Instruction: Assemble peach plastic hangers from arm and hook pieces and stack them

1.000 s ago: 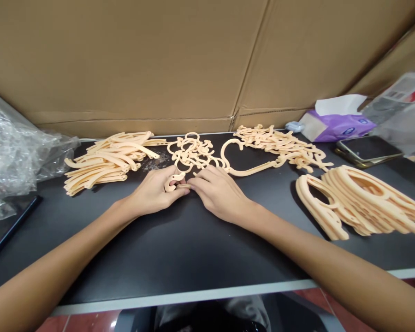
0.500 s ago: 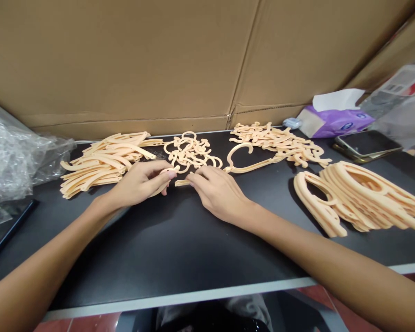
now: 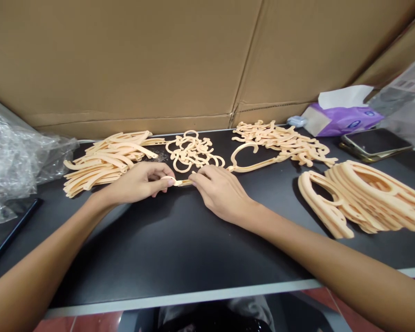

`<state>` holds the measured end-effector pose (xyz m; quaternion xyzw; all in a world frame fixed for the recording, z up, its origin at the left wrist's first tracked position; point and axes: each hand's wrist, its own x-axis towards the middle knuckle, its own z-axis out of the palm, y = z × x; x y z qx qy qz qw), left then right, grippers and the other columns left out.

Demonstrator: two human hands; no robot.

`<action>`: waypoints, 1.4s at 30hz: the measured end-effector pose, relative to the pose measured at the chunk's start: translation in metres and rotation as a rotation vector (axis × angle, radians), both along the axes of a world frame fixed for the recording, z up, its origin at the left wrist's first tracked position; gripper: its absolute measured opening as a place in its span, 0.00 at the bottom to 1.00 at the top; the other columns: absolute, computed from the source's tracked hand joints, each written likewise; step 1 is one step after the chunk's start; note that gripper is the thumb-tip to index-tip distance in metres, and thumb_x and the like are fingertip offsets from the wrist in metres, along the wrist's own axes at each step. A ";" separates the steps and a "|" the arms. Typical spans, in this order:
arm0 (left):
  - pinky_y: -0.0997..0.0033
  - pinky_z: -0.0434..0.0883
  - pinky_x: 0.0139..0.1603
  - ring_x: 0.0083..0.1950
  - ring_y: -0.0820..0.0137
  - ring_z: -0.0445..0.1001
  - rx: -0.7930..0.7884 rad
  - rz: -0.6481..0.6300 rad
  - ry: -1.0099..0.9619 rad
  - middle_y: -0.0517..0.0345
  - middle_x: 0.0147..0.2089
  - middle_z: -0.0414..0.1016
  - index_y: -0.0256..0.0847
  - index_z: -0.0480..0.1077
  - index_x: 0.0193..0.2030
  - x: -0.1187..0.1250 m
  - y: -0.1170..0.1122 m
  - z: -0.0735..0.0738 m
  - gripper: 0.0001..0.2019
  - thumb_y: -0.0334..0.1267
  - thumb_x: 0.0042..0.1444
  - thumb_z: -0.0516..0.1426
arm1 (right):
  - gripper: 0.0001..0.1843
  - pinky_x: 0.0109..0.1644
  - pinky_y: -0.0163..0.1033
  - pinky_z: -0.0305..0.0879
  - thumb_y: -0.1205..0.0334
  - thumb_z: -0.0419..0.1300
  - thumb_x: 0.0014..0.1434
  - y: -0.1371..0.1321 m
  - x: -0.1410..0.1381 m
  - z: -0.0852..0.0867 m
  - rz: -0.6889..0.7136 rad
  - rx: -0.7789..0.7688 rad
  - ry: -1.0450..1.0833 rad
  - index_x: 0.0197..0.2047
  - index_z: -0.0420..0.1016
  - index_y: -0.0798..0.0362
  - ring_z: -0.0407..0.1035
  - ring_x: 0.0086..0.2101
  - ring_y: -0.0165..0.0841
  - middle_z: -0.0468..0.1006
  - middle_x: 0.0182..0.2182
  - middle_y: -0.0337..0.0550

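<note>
Two hands meet over the black tabletop [image 3: 180, 249], just before the loose piles. The left hand [image 3: 138, 182] pinches a small peach plastic hook piece [image 3: 168, 179]. The right hand [image 3: 221, 193] pinches a short peach plastic strip [image 3: 186, 183], and the ends of the two touch. Joining the two seems to be the step in hand, and pressing home calls for aligned ends. The strip's long axis runs left-right and points at the left hand.

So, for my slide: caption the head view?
Left hand and right hand pinch a peach plastic piece among hanger parts on a black table.

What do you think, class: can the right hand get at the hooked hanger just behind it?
Probably yes. The hooked hanger lies just beyond the right hand on bare table, nothing between. But its fingers and the left hand pinch a small peach piece it must likely release first.
</note>
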<state>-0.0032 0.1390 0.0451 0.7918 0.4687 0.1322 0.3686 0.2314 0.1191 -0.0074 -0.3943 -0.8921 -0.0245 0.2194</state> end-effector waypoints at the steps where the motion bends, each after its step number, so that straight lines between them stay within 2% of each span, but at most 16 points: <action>1: 0.79 0.67 0.25 0.25 0.75 0.72 -0.007 0.006 -0.010 0.59 0.28 0.77 0.37 0.74 0.40 0.000 0.000 -0.001 0.14 0.48 0.62 0.58 | 0.14 0.41 0.41 0.57 0.73 0.52 0.67 0.000 0.000 0.000 0.001 -0.003 -0.001 0.47 0.78 0.56 0.67 0.38 0.37 0.76 0.39 0.49; 7: 0.79 0.70 0.24 0.24 0.75 0.72 -0.025 0.026 -0.075 0.59 0.28 0.78 0.36 0.74 0.35 0.000 -0.001 -0.003 0.13 0.47 0.59 0.60 | 0.13 0.42 0.41 0.58 0.71 0.52 0.67 0.000 0.001 0.002 0.035 0.029 0.007 0.46 0.78 0.57 0.67 0.38 0.36 0.78 0.39 0.49; 11: 0.79 0.69 0.25 0.24 0.75 0.73 0.009 0.014 -0.037 0.60 0.28 0.79 0.37 0.77 0.35 0.002 -0.002 0.000 0.13 0.46 0.59 0.61 | 0.15 0.42 0.40 0.58 0.73 0.52 0.66 0.000 0.002 0.001 0.099 0.089 0.025 0.46 0.79 0.54 0.67 0.36 0.36 0.78 0.38 0.48; 15: 0.78 0.68 0.32 0.30 0.74 0.76 0.129 -0.007 0.050 0.61 0.30 0.81 0.40 0.80 0.34 0.002 -0.003 0.003 0.12 0.46 0.58 0.61 | 0.14 0.41 0.40 0.58 0.73 0.52 0.66 -0.001 0.002 0.000 0.106 0.121 0.031 0.44 0.79 0.54 0.67 0.36 0.35 0.78 0.37 0.47; 18: 0.78 0.68 0.37 0.34 0.73 0.77 0.163 -0.014 0.074 0.62 0.33 0.83 0.42 0.81 0.35 0.000 -0.002 0.004 0.11 0.46 0.58 0.61 | 0.14 0.41 0.39 0.58 0.73 0.52 0.66 -0.001 0.002 0.000 0.105 0.123 0.031 0.44 0.79 0.54 0.67 0.35 0.35 0.78 0.37 0.46; 22: 0.76 0.69 0.40 0.38 0.70 0.78 0.162 -0.015 0.087 0.61 0.37 0.83 0.42 0.81 0.37 -0.002 -0.001 0.005 0.13 0.48 0.59 0.60 | 0.14 0.42 0.40 0.58 0.74 0.52 0.65 -0.002 0.002 0.002 0.093 0.100 0.007 0.44 0.79 0.53 0.67 0.36 0.35 0.78 0.38 0.46; 30: 0.73 0.69 0.36 0.38 0.67 0.77 0.058 0.043 0.062 0.58 0.38 0.84 0.42 0.82 0.39 -0.003 0.004 -0.002 0.16 0.52 0.56 0.60 | 0.15 0.42 0.40 0.57 0.74 0.52 0.65 -0.002 0.003 0.002 0.088 0.089 -0.017 0.43 0.78 0.53 0.66 0.36 0.35 0.78 0.37 0.46; 35: 0.73 0.70 0.36 0.36 0.67 0.78 0.012 0.076 0.045 0.59 0.37 0.84 0.42 0.82 0.38 -0.003 0.007 -0.005 0.16 0.51 0.52 0.62 | 0.15 0.42 0.40 0.57 0.75 0.49 0.66 0.001 0.003 -0.001 0.128 0.085 -0.022 0.41 0.77 0.55 0.64 0.36 0.36 0.76 0.35 0.47; 42: 0.73 0.72 0.37 0.37 0.67 0.80 0.049 0.056 0.038 0.60 0.37 0.85 0.44 0.83 0.37 -0.002 0.005 -0.005 0.13 0.49 0.52 0.63 | 0.17 0.46 0.41 0.59 0.76 0.46 0.67 0.004 0.003 -0.001 0.214 0.002 -0.002 0.42 0.76 0.57 0.62 0.39 0.37 0.74 0.36 0.49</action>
